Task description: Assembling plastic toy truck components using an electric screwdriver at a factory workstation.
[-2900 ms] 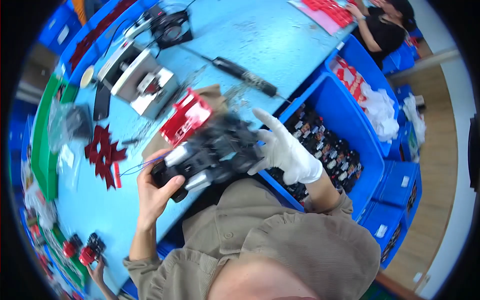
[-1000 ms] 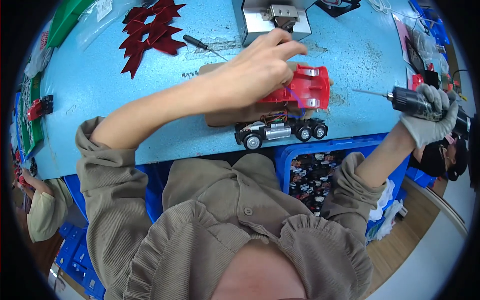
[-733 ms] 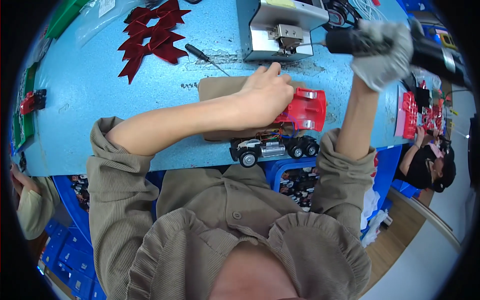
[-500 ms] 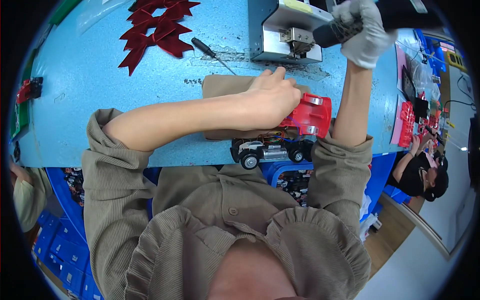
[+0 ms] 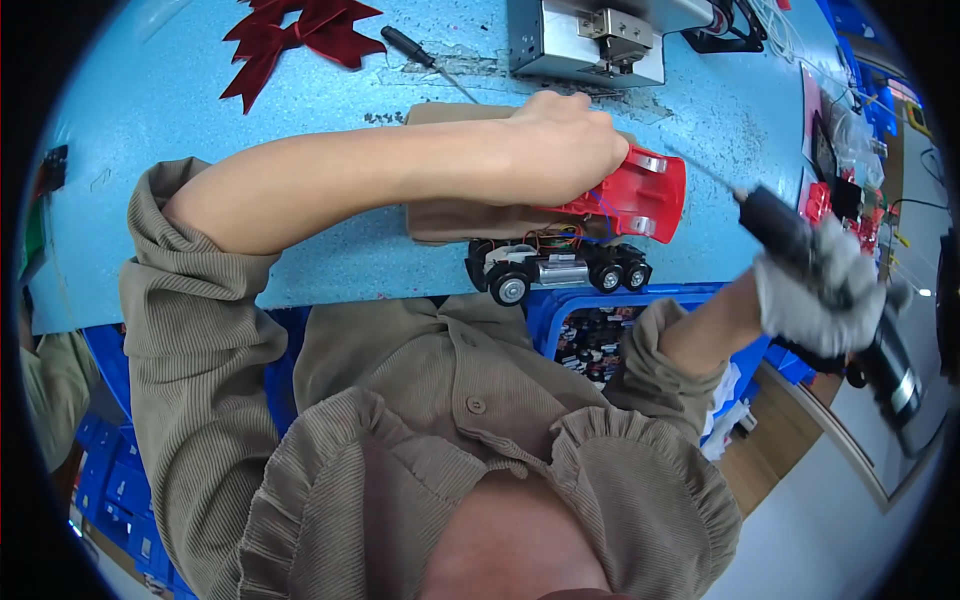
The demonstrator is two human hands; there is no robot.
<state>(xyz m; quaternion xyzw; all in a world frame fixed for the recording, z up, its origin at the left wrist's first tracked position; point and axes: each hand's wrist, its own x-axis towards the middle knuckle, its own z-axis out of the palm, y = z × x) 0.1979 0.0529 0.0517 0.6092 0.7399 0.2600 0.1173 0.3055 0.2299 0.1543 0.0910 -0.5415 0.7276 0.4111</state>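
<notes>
My left hand (image 5: 570,150) is curled over a red plastic toy truck body (image 5: 668,200), which lies with its hollow inside up on a brown cloth pad (image 5: 455,228). Thin wires run from it to a toy truck chassis (image 5: 562,270) with black wheels, at the pad's near side. In its white glove, my right hand (image 5: 830,290) is wrapped round a black electric screwdriver (image 5: 775,225). The long thin bit points toward the red body but stays apart from it. My left fingertips are partly hidden.
Behind the pad stands a silver metal box machine (image 5: 590,45). A black-handled screwdriver (image 5: 408,45) and dark red velvet bows (image 5: 310,38) lie to its left. Below the table edge is a blue bin (image 5: 545,325) of small parts. Red parts (image 5: 818,200) lie far right.
My right hand has brought the electric screwdriver from beside the metal machine down to the right, its bit now toward the red body. My left hand keeps its hold on the body.
</notes>
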